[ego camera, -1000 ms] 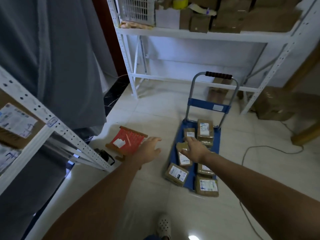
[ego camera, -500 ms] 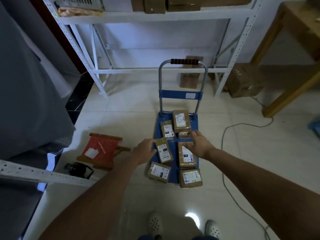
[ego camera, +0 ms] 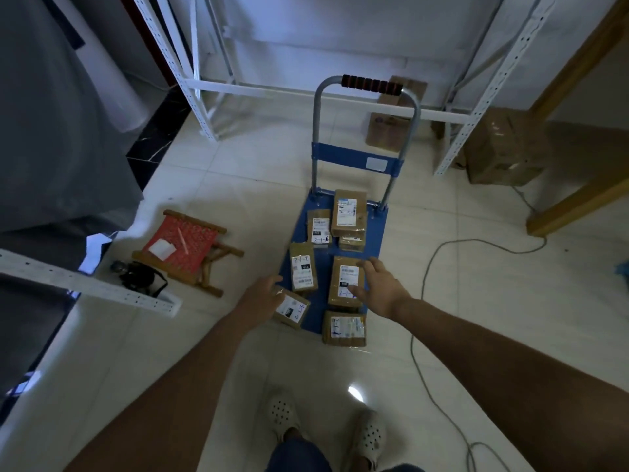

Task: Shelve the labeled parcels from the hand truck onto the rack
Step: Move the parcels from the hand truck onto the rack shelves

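Pale tiled floor (ego camera: 476, 301), dim light; white rack (ego camera: 200, 86) uprights at rear, second rack beam (ego camera: 85, 284) at left edge.

Hand truck (ego camera: 340, 216): blue deck, grey handle with black-and-red grip, parked before the rear rack. Seven labeled parcels counted on or at its deck, brown, white labels with handwritten codes:
- tall parcel (ego camera: 349, 212) nearest the handle, a smaller one tucked just under it
- small parcel (ego camera: 319, 228) beside it
- left-middle parcel (ego camera: 302, 271)
- right-middle parcel (ego camera: 345, 282)
- front-left parcel (ego camera: 292, 309), overhanging the deck edge
- front-right parcel (ego camera: 343, 328), at the front lip

Left hand (ego camera: 263, 294): fingers loose, at the front-left parcel; contact unclear, no grasp.
Right hand (ego camera: 379, 287): fingers spread, over the right-middle parcel; nothing gripped.

Progress, as judged: pickup pending; all visible parcels unshelved. Lower rear shelf level bare in view.

Also present: red folding stool (ego camera: 183, 247), grey cable (ego camera: 429, 284), cardboard boxes (ego camera: 503, 148) on floor.
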Demonstrator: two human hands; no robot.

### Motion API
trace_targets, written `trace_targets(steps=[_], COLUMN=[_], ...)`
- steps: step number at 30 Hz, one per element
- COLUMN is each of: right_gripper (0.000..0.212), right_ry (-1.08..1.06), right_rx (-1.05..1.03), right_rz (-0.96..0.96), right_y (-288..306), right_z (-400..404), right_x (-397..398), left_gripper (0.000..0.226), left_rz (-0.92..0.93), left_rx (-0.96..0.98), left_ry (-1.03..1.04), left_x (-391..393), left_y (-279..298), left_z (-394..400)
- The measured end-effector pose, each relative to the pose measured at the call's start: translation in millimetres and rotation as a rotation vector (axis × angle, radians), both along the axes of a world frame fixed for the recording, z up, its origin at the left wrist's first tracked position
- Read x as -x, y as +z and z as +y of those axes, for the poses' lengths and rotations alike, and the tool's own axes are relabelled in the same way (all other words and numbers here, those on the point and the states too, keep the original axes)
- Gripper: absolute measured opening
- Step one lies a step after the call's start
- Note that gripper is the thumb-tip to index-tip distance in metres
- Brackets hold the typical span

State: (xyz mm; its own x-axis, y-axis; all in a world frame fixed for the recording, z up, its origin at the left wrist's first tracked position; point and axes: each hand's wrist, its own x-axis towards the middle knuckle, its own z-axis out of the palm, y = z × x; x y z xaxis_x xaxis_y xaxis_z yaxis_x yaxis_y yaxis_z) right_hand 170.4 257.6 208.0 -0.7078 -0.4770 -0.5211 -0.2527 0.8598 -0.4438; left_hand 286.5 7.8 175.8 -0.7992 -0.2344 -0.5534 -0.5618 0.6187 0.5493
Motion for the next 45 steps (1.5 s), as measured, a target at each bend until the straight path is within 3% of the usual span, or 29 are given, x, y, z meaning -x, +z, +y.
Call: trace_targets(steps=[9,17,26,36,39,42,45], right_gripper=[0.064,0.063,0.068,0.065,0.060,0.062,0.063], right_ry=[0.048,0.019,0.065,0.141,0.163,0.166,0.175], right_rx=[-0.012,-0.005,0.060,0.082,0.101,0.132,0.161], right_rz=[-0.004,-0.028,0.031,0.155,0.224,0.234,0.253], right_y=[-31,-96,-215,-383,-429,-462,-485], right_z=[-53,-118,-128,-118,-123,-126,-125], right_x=[-12,-20,-26,-18,-16,-14,-13], left_gripper=[0.044,0.037,0.040,0.043,0.047,0.054,0.063], left_rz=[0.015,0.018,-0.004,0.045,0.091,0.149,0.188], left_rx=[0.035,0.026,0.068,-0.098,-0.018,0.223,0.299], left_ry=[0.052,0.007,0.056,0.238,0.311,0.313,0.451], left_x=[-10,-18,-33,-21,-15,-6,0], left_y=[-26,-89,-211,-379,-420,-453,-474], left_z=[-56,-88,-91,-57,-47,-34,-24])
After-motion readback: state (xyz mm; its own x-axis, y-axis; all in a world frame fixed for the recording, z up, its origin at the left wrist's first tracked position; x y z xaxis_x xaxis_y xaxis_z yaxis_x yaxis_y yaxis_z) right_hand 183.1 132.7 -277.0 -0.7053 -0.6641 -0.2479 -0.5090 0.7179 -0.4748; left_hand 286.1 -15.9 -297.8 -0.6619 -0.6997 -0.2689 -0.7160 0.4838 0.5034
